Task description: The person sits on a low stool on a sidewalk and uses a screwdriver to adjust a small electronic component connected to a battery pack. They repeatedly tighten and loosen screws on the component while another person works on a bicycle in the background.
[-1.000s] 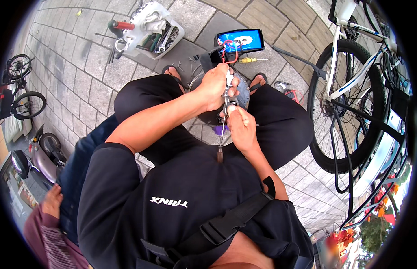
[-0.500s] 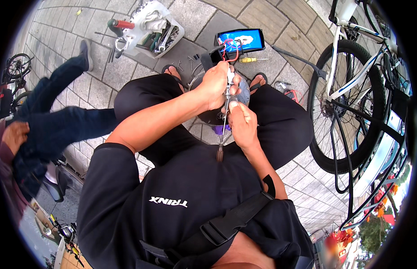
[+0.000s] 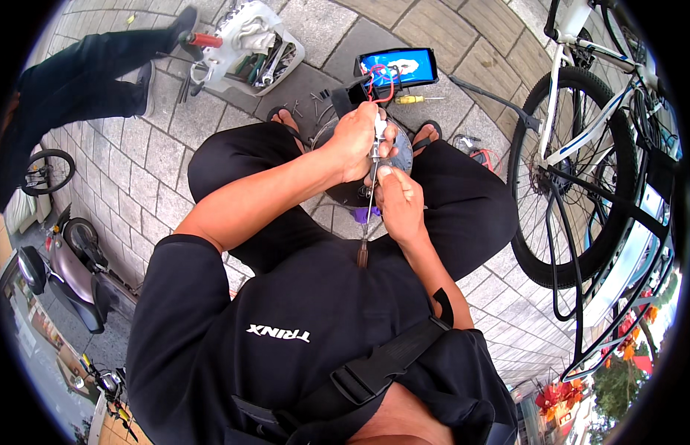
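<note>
My left hand (image 3: 352, 144) is closed around a small metal-and-white part (image 3: 377, 137), partly covered by the fingers. Just below it, my right hand (image 3: 401, 200) pinches the upper end of a screwdriver's thin shaft (image 3: 368, 221). The brown handle (image 3: 363, 254) of the screwdriver points back at my belly, and its tip is hidden among the fingers. Above the left hand is a black housing (image 3: 352, 96) with red wires (image 3: 386, 81). Under both hands stands a round dark container (image 3: 324, 133) between my knees. What sits inside it is mostly covered.
A white bin of tools (image 3: 282, 78) stands at the far left. A black-framed blue object (image 3: 399, 67) and a yellow screwdriver (image 3: 410, 99) lie ahead. A white bicycle (image 3: 575, 141) is at the right. A passer-by's legs (image 3: 85, 78) and a parked scooter (image 3: 74, 271) are at the left.
The passer-by at the left has moved farther toward the upper left, uncovering the scooter. Both my hands and the screwdriver stay almost in place.
</note>
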`<state>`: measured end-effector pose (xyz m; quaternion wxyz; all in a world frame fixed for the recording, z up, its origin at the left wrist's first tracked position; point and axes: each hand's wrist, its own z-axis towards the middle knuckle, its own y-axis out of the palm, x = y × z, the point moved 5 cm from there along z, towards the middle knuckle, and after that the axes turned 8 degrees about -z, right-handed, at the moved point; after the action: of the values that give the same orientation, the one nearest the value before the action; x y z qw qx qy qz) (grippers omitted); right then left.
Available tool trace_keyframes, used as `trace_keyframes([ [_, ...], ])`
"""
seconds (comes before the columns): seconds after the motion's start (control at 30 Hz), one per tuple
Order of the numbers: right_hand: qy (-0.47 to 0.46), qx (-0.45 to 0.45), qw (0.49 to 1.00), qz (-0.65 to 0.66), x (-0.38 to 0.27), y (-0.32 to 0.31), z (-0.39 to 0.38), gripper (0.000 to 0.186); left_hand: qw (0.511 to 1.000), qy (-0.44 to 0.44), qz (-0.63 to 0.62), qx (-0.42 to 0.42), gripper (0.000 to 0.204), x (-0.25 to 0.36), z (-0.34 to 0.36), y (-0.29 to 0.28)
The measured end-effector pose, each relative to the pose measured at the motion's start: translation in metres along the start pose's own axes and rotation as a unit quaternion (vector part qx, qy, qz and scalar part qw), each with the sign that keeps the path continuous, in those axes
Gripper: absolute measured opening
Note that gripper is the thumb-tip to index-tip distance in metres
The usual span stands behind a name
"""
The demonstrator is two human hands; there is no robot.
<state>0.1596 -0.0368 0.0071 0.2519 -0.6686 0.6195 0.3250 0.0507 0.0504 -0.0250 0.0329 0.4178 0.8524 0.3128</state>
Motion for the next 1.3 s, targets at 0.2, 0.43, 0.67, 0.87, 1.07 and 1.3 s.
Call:
trace_keyframes([
  [0.2,-0.248,0.098,0.935,-0.235,-0.033,0.004,-0.004,0.03,1.0,0.006,-0.003,-0.019,0.02,0.002,-0.002,0.001],
  [0.43,-0.3,0.122,0.893,-0.312,-0.034,0.002,-0.007,0.017,0.999,0.031,0.032,-0.003,0.02,-0.003,0.002,-0.001],
  [0.67,-0.123,0.02,0.992,0.007,-0.011,0.006,0.003,0.024,1.0,0.011,-0.001,-0.02,0.024,0.001,-0.003,0.008],
  [0.87,-0.189,0.056,0.974,-0.109,-0.024,0.003,0.002,0.029,0.999,-0.001,0.01,-0.031,0.024,0.004,-0.004,0.011],
  [1.07,-0.094,-0.018,0.995,0.027,-0.002,0.007,0.009,0.026,0.999,0.007,0.041,-0.015,0.027,0.003,-0.002,0.007],
  [1.3,-0.178,-0.051,0.976,-0.115,-0.034,-0.009,0.003,0.019,0.999,0.018,0.034,-0.012,0.026,0.004,-0.002,0.011],
])
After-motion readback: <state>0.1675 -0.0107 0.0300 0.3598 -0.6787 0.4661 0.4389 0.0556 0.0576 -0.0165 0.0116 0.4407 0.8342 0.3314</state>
